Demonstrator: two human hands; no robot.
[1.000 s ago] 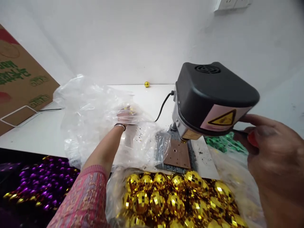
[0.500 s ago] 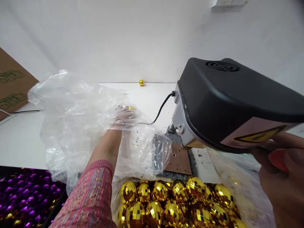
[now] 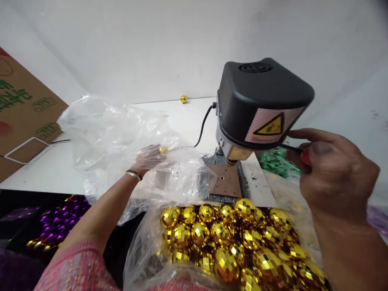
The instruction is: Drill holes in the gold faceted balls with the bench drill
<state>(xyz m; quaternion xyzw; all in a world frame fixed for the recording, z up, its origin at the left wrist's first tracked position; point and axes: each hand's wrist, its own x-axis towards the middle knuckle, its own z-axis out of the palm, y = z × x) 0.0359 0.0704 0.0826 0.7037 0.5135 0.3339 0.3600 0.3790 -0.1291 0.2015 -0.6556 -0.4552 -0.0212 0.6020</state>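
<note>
My left hand [image 3: 148, 157] is inside a clear plastic bag [image 3: 103, 137], seen blurred through the film. A small gold ball [image 3: 163, 150] sits at its fingertips and appears to be held there. With my right hand [image 3: 336, 173] I grip the red knob [image 3: 306, 157] on the lever of a bench drill press [image 3: 263, 97], fingers closed around it. Under the black drill head, a brown board [image 3: 226, 182] with a small hole lies on the metal base [image 3: 204, 196]. In front of the base, shiny faceted gold balls [image 3: 222, 232] fill a plastic-lined container.
One gold ball [image 3: 184, 99] rests by the wall on the white table [image 3: 39, 178]. A cardboard box [image 3: 27, 105] stands at left, above purple balls [image 3: 60, 220] in a dark container. Green shiny pieces [image 3: 275, 161] lie behind the right hand. A black cable [image 3: 204, 125] runs from the drill.
My view has shifted back, showing more of the gold balls and the cardboard box. My left hand has drawn slightly nearer inside the bag, the ball with it. My right hand stays on the lever.
</note>
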